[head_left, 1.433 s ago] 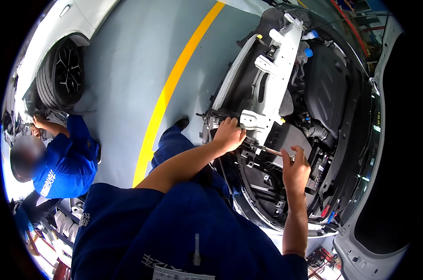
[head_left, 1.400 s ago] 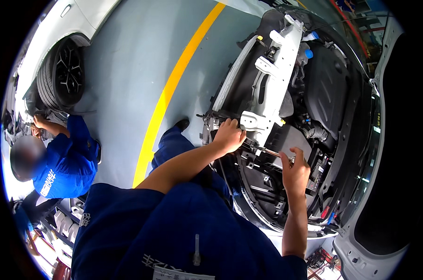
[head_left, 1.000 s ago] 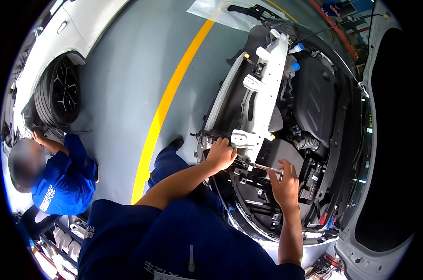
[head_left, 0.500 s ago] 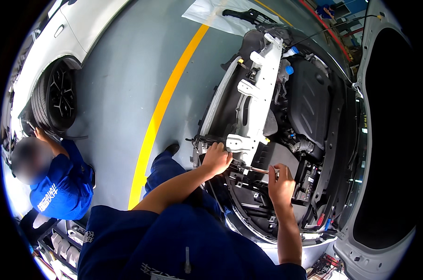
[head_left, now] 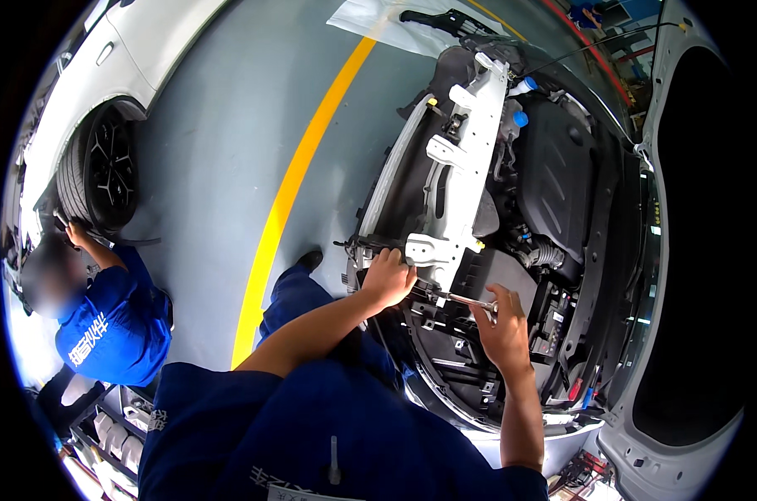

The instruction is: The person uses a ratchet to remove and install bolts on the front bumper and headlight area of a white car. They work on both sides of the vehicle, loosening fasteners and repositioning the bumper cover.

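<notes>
In the front of an opened car, my right hand (head_left: 504, 327) grips the end of a shiny metal ratchet wrench (head_left: 462, 299) between thumb and fingers. The wrench lies nearly level and points left, toward the near end of a white crossbeam (head_left: 464, 196). Close to that end, my left hand (head_left: 387, 280) is closed, fingers curled down over dark parts beside the beam. What its fingertips hold is hidden. A white bracket (head_left: 429, 249) on the beam sits just beyond my left hand.
A dark engine cover (head_left: 554, 171) and a blue-capped reservoir (head_left: 512, 125) lie right of the beam. The raised hood (head_left: 658, 401) stands at the right. At the left a co-worker in blue (head_left: 115, 334) crouches by a white car's wheel (head_left: 103, 171). A yellow line (head_left: 303, 167) crosses the floor.
My right hand has shifted slightly, its fingers looser and higher around the wrench end. The left hand stays at almost the same spot.
</notes>
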The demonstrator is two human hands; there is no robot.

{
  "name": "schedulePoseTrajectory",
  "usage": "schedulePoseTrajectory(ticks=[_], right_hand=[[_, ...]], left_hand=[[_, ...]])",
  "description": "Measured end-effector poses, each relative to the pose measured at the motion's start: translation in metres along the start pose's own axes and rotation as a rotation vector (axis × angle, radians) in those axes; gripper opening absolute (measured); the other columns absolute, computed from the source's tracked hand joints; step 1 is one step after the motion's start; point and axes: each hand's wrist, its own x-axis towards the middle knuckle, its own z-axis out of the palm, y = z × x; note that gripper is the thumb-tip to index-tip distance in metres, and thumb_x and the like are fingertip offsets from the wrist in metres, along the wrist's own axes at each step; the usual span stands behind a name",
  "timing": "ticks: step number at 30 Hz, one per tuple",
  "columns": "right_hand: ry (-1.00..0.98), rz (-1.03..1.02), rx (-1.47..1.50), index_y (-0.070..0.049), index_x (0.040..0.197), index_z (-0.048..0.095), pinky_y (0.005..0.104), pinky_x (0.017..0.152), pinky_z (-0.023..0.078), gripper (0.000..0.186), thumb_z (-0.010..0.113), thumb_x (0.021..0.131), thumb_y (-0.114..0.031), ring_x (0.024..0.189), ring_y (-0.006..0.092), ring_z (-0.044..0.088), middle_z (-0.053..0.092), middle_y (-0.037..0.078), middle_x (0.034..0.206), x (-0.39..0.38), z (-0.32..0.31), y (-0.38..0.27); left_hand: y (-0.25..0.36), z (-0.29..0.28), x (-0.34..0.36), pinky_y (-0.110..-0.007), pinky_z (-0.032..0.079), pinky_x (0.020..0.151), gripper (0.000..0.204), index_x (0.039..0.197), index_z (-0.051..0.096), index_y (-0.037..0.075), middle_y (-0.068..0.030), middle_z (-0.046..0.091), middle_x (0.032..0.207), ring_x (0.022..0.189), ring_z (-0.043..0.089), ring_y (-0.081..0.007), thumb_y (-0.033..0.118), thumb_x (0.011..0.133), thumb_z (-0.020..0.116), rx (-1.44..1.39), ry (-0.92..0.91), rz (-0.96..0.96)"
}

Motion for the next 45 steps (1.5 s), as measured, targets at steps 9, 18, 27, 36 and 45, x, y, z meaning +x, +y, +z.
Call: schedulePoseTrajectory(ticks=[9,18,27,36,45], right_hand=[[-0.030,0.248,-0.130,0.000,0.109,0.062,0.0417,0.063,0.056,0.028,0.075,0.091,-0.018,0.070,0.0383,0.069,0.069,0.017,0.087,-0.003,0.004,0.015],[0.110,0.114,-0.148,-0.002,0.103,0.063,0.0425,0.062,0.055,0.018,0.073,0.092,-0.012,0.070,0.0383,0.068,0.067,0.016,0.087,-0.014,0.016,0.017],[0.053,0.062,0.005,-0.001,0.107,0.064,0.0420,0.059,0.053,0.021,0.074,0.091,-0.011,0.065,0.0377,0.066,0.067,0.017,0.081,-0.008,0.003,0.013],[0.026,0.236,-0.070,0.000,0.103,0.063,0.0424,0.062,0.054,0.020,0.073,0.093,-0.014,0.066,0.0364,0.067,0.067,0.017,0.078,-0.002,0.008,0.005],[-0.092,0.105,0.184,0.000,0.116,0.063,0.0412,0.067,0.056,0.027,0.067,0.090,0.002,0.079,0.0361,0.066,0.061,0.019,0.099,-0.010,-0.010,0.015]], left_hand=[[0.003,-0.005,0.001,-0.045,0.049,0.081,0.040,0.067,0.070,0.001,-0.0156,0.057,0.088,0.091,0.056,-0.0334,0.027,0.095,0.062,-0.005,-0.024,-0.008],[0.003,-0.002,0.000,-0.044,0.050,0.080,0.034,0.070,0.070,0.002,-0.0131,0.057,0.087,0.089,0.057,-0.0320,0.026,0.093,0.065,-0.005,0.033,0.025],[0.005,-0.006,0.001,-0.042,0.049,0.078,0.029,0.067,0.065,0.006,-0.0094,0.054,0.085,0.088,0.056,-0.0284,0.027,0.085,0.072,-0.008,0.117,0.160],[0.006,-0.006,0.000,-0.041,0.050,0.077,0.026,0.071,0.065,0.007,-0.0074,0.053,0.086,0.089,0.055,-0.0265,0.028,0.085,0.074,-0.031,0.053,0.210],[0.025,-0.002,0.002,-0.043,0.047,0.077,0.024,0.067,0.066,0.007,-0.0086,0.056,0.087,0.089,0.055,-0.0282,0.023,0.084,0.071,0.046,0.066,0.072]])
